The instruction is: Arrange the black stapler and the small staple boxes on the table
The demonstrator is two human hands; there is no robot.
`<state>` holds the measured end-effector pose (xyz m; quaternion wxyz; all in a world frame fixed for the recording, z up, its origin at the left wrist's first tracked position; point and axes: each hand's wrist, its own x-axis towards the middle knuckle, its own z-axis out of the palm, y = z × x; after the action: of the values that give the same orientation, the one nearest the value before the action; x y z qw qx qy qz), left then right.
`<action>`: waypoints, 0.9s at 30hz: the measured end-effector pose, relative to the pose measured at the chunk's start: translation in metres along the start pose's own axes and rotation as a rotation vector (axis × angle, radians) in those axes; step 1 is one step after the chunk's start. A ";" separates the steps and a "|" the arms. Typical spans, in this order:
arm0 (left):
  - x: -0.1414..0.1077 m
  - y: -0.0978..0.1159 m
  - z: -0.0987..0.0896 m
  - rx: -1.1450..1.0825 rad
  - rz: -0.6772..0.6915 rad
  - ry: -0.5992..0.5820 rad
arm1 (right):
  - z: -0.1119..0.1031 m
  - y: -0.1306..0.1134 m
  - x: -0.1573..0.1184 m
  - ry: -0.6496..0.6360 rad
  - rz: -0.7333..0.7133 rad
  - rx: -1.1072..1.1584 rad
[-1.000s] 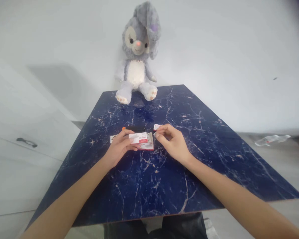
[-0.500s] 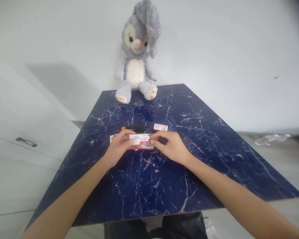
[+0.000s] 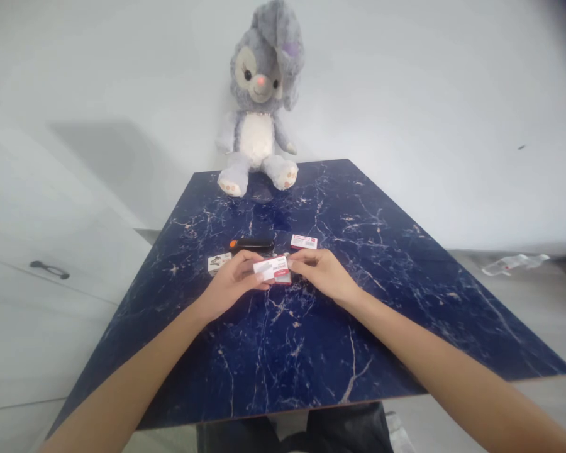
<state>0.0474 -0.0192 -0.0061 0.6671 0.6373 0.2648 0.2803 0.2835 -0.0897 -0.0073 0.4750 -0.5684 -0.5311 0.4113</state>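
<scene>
A small white and red box (image 3: 270,268) is held over the middle of the blue marbled table (image 3: 306,352). My left hand (image 3: 233,277) grips its left end between thumb and fingers. At the box's right end, the thumb and index finger of my right hand (image 3: 321,270) pinch its corner. Partly hidden beneath it is another red-edged item (image 3: 283,278). Behind my hands lies a black case with an orange end (image 3: 252,244). A white and red box (image 3: 304,241) rests just beyond my right hand, and a white box with a dark picture (image 3: 218,263) sits left of my left hand.
A grey plush rabbit (image 3: 257,100) sits at the table's far edge against the wall. Clear plastic packaging (image 3: 514,264) lies off the table at the right. A white cabinet with a dark handle (image 3: 49,270) stands at the left.
The held box has moved slightly right and tilted, showing more of its red part. My left hand has shifted a little, uncovering more of the white box with the picture.
</scene>
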 end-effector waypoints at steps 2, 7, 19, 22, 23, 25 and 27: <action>0.000 0.001 0.000 0.053 -0.009 -0.013 | 0.000 0.001 0.000 -0.032 -0.001 0.015; 0.000 0.000 -0.002 0.218 -0.011 -0.001 | 0.004 0.008 0.001 -0.102 0.005 0.037; 0.003 -0.004 -0.001 0.239 0.037 0.068 | 0.003 0.003 0.002 -0.014 0.029 -0.031; 0.004 -0.004 -0.001 0.253 0.033 0.086 | -0.001 0.000 0.002 0.018 0.012 -0.114; 0.004 -0.004 -0.001 0.258 0.034 0.088 | -0.002 -0.001 0.002 0.030 -0.001 -0.144; 0.005 -0.005 -0.001 0.268 0.044 0.088 | -0.004 -0.002 0.001 0.050 -0.027 -0.182; 0.005 -0.006 0.000 0.281 0.055 0.078 | -0.003 -0.002 0.001 0.049 -0.048 -0.186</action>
<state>0.0511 -0.0162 -0.0122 0.5528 0.7198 0.3099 0.2833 0.2861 -0.0894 -0.0048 0.4429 -0.6072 -0.5684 0.3348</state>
